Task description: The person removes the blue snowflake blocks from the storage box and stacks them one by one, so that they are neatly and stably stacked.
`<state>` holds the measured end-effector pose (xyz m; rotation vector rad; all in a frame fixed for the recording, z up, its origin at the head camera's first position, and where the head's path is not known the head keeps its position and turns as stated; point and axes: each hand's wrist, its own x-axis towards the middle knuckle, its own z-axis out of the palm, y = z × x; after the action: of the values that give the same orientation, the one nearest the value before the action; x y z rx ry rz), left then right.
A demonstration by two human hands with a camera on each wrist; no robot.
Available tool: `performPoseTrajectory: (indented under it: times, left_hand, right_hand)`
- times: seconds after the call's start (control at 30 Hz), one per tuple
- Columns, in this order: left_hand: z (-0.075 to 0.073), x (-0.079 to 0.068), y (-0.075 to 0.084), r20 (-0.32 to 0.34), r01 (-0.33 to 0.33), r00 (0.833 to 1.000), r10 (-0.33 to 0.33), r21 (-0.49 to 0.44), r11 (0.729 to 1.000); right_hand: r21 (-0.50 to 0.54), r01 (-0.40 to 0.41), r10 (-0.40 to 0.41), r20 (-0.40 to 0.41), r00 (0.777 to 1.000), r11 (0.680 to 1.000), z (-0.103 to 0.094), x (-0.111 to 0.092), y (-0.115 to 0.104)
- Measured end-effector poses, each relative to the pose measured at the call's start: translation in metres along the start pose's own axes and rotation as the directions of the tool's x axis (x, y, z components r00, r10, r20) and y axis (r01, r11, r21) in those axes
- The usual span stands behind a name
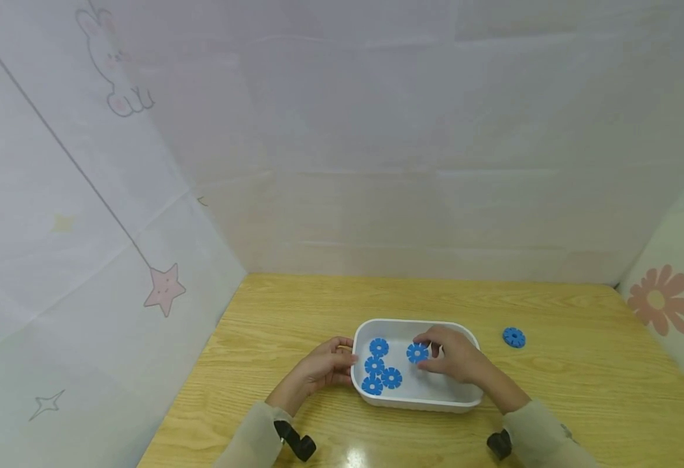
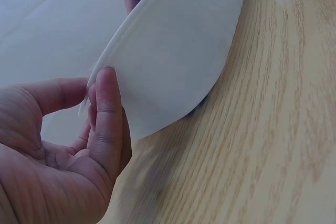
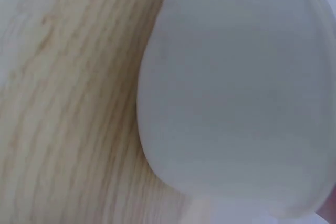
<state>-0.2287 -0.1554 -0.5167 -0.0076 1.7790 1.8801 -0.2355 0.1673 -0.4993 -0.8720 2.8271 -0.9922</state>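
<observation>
A white plastic tray with rounded corners stands on the wooden table. My left hand grips its left end; in the left wrist view the thumb lies over the rim and the fingers press the outer wall. Above the tray's floor, my right hand holds a blue notched snowflake disc at its edges between thumb and fingertips. Several more blue discs lie flat in the tray's left part. The right wrist view shows mostly the tray's outer wall, with the right hand largely hidden.
Right of the tray, more blue snowflake discs lie on the table, seemingly stacked. Pale printed cloth encloses the table at the back and both sides.
</observation>
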Motion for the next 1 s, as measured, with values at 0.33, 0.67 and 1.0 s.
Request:
performPoseTrajectory:
  times: [0.33,0.67,1.0]
  left_hand:
    - [0.001,0.0,0.001,-0.02,0.006,1.0,-0.006,0.004,1.0]
    - [0.0,-0.001,0.0,-0.012,0.0,1.0,0.0,-0.001,1.0]
    - [0.0,0.0,0.001,-0.004,-0.003,1.0,0.002,-0.008,1.0]
  right_hand:
    - [0.051,-0.021,0.025,-0.089,0.996,0.998,-0.016,-0.012,0.01]
    - [0.047,0.013,-0.003,-0.202,0.979,0.999,-0.037,-0.027,0.025]
    - [-0.01,-0.038,0.033,-0.281,0.959,0.999,-0.056,-0.043,0.042]
